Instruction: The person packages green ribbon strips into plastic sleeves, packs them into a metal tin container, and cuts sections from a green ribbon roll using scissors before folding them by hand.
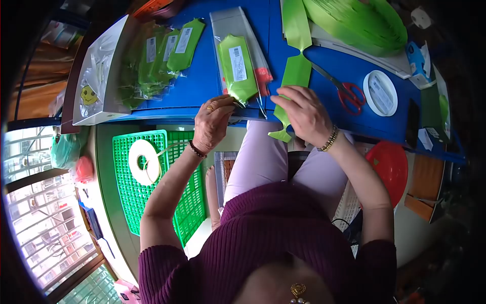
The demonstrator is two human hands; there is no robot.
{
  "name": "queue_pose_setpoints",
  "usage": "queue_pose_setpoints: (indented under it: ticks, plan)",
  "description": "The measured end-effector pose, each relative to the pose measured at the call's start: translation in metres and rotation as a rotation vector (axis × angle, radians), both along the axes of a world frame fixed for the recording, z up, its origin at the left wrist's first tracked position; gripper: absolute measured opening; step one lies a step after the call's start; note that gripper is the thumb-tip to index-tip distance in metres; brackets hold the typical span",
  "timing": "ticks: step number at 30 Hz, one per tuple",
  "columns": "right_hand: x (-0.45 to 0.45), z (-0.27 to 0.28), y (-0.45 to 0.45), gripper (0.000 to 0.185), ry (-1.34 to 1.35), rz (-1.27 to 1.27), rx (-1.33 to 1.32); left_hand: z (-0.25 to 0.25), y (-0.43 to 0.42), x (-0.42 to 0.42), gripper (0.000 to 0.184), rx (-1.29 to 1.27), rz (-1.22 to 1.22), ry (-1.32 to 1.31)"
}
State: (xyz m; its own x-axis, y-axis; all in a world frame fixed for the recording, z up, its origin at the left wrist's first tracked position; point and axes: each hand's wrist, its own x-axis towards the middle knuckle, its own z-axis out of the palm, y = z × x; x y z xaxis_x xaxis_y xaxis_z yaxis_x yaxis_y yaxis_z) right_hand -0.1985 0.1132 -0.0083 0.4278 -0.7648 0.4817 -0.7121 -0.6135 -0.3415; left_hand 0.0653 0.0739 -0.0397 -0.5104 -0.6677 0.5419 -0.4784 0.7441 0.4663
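Observation:
My left hand is at the table's front edge, its fingers pinched at the lower end of a clear plastic bag. In or on that bag lies a green piece with a white barcode label; the exact grip point is partly hidden by my fingers. My right hand has its fingers closed over a green strip, which is made of wide panels joined by narrow necks. The strip's end hangs below my right hand, over the table edge. Red-handled scissors lie right of it.
Several labelled green packets lie at the left, beside a white box. A green stack is at the back right. A white round lid rests on the blue table. Below stands a green crate with a tape roll.

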Motion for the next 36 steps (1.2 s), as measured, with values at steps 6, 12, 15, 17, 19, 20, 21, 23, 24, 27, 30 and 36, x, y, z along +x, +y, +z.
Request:
queue_pose_setpoints:
  ticks: [6,12,15,17,19,20,21,23,24,27,30,36]
  plan:
    - [0.038,-0.011,-0.027,0.047,0.033,0.047,-0.009,0.005,-0.012,-0.001,0.017,0.146,0.059,0.285]
    - [0.054,-0.015,-0.076,0.023,-0.116,0.085,-0.214,0.009,-0.047,0.001,0.019,0.110,0.099,0.351]
    - [0.055,-0.009,-0.107,0.014,-0.138,0.048,-0.242,0.013,-0.074,0.005,0.019,0.084,0.149,0.327]
    - [0.054,-0.008,-0.118,0.013,-0.129,0.052,-0.260,0.011,-0.085,0.006,0.021,0.049,0.150,0.319]
    - [0.047,-0.015,-0.120,0.010,-0.077,0.092,-0.198,0.008,-0.088,0.006,0.015,0.040,0.088,0.276]
    - [0.043,-0.019,-0.120,0.009,-0.050,0.116,-0.170,0.001,-0.088,0.007,0.018,0.080,0.061,0.265]
    - [0.039,-0.021,-0.118,0.009,-0.048,0.116,-0.169,0.001,-0.087,0.007,0.018,0.081,0.061,0.266]
    - [0.033,-0.025,-0.114,0.010,-0.008,0.160,-0.120,-0.002,-0.084,0.008,0.023,0.088,-0.053,0.135]
    - [0.032,-0.029,-0.115,0.009,-0.014,0.156,-0.097,-0.001,-0.085,0.008,0.025,0.091,-0.090,0.121]
    - [0.029,-0.035,-0.115,0.008,-0.044,0.136,-0.068,0.004,-0.083,0.006,0.021,0.077,-0.061,0.041]
    - [0.028,-0.038,-0.113,0.008,-0.103,0.118,-0.043,0.000,-0.087,0.008,0.017,0.105,-0.074,0.065]
    - [0.032,-0.039,-0.110,0.011,-0.218,0.004,0.058,0.000,-0.084,0.001,0.007,0.361,0.110,0.153]
